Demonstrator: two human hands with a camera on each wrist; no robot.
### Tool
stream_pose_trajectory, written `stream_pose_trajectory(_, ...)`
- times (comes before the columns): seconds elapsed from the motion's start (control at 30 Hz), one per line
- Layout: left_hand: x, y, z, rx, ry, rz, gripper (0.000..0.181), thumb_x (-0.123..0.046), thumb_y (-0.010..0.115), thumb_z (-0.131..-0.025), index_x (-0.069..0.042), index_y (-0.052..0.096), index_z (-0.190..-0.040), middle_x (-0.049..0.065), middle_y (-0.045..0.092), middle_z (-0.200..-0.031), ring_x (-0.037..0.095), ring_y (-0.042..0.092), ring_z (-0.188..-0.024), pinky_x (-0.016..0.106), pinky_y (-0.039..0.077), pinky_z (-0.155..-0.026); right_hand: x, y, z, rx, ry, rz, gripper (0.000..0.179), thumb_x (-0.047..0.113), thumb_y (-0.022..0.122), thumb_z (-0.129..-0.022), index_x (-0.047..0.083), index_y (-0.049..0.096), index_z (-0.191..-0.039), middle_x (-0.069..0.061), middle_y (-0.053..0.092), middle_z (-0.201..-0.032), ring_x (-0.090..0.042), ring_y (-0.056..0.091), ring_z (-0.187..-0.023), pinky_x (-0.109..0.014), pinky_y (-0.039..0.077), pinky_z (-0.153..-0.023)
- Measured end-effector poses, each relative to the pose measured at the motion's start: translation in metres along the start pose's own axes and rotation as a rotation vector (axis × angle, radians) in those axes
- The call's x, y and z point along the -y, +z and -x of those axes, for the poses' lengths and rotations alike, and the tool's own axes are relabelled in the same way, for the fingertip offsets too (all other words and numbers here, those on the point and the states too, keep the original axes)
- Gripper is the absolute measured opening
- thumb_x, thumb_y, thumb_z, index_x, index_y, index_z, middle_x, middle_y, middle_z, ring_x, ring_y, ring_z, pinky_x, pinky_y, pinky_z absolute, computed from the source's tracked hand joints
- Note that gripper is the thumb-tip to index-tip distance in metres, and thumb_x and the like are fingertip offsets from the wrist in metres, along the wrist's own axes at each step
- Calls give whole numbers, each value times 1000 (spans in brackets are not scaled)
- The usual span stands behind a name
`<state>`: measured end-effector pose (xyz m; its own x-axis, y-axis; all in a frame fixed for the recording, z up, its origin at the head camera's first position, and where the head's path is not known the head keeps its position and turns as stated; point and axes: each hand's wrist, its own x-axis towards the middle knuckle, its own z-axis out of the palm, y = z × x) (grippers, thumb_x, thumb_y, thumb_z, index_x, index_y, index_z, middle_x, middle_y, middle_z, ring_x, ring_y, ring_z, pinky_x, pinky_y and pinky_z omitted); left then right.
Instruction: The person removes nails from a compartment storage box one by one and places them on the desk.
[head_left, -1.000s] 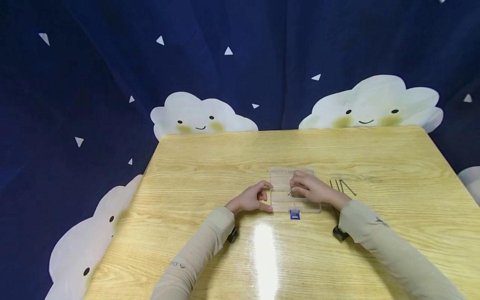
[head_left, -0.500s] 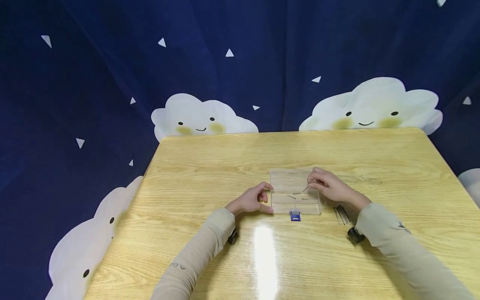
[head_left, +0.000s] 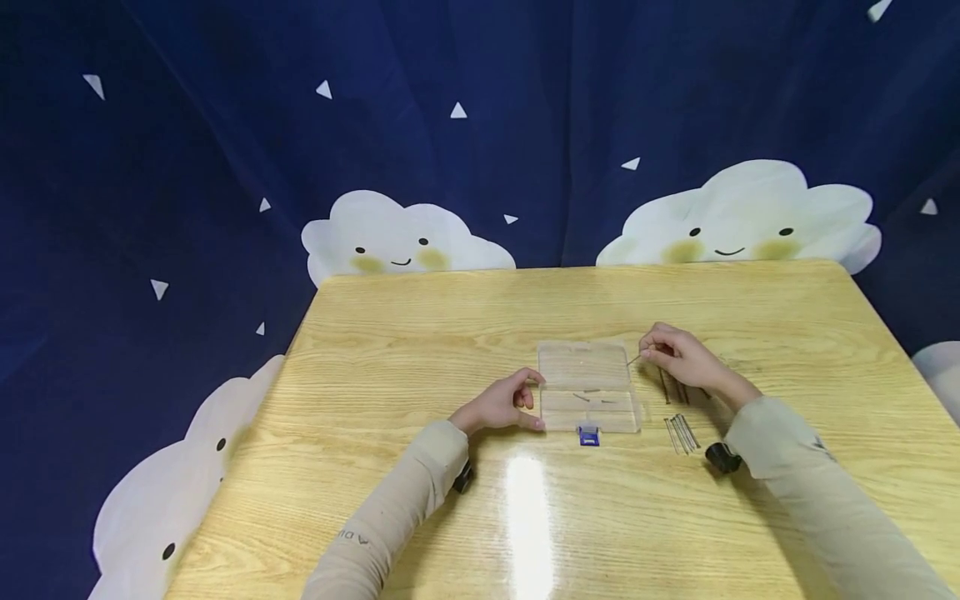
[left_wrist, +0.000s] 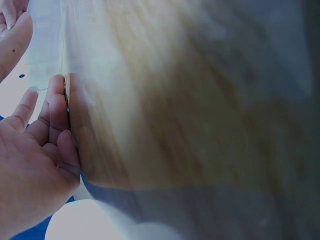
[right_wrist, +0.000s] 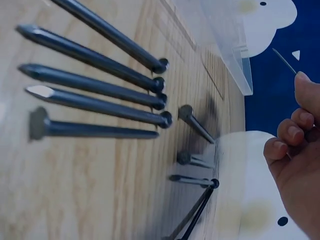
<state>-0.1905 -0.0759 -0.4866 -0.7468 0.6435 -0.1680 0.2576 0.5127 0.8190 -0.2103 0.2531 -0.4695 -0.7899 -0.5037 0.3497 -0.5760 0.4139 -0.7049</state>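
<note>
A clear plastic box (head_left: 585,365) lies on the table with its lid laid back and a blue latch (head_left: 588,436) in front. My left hand (head_left: 504,400) holds the box's left side between bent index finger and thumb. Three small nails (head_left: 581,397) lie in the front tray. My right hand (head_left: 686,358), just right of the lid, pinches a thin nail (head_left: 634,360) between thumb and fingers. In the right wrist view that nail (right_wrist: 285,61) sticks out past the fingertips, its other end hidden in the hand.
Several nails (head_left: 681,433) lie side by side right of the box. Behind them, more nails (head_left: 665,387) lie partly under my right hand. The wooden table (head_left: 420,317) ends at a dark blue curtain (head_left: 555,125) with cloud shapes.
My right hand has moved from over the box to the right, past the lid's edge, with a nail between its fingers. Small nails in the tray are now uncovered. My left hand stays.
</note>
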Motion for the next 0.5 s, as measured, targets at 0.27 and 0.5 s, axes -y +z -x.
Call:
stream_pose_trajectory(0.27,0,1,0,4,-21,13,59,-16,78,-72,-10,45,-121,5,51,-81,9,39,-69,21,33,-64,-3,-7,-4,-5,34,35,10,-14,55,-83,-4,59,-84,-3,43,-71,-8,35,-59,-23,32,-52)
stream_pose_trajectory(0.5,-1,2,0,0,-20,12,59,-15,78,-72,-10,45,-121,5,51,-81,9,40,-69,20,33,-64,-23,-9,-4,41,210,54,7,-2,52,-90,-3,59,-89,-6,43,-75,-13,37,-63,-25,33,-55)
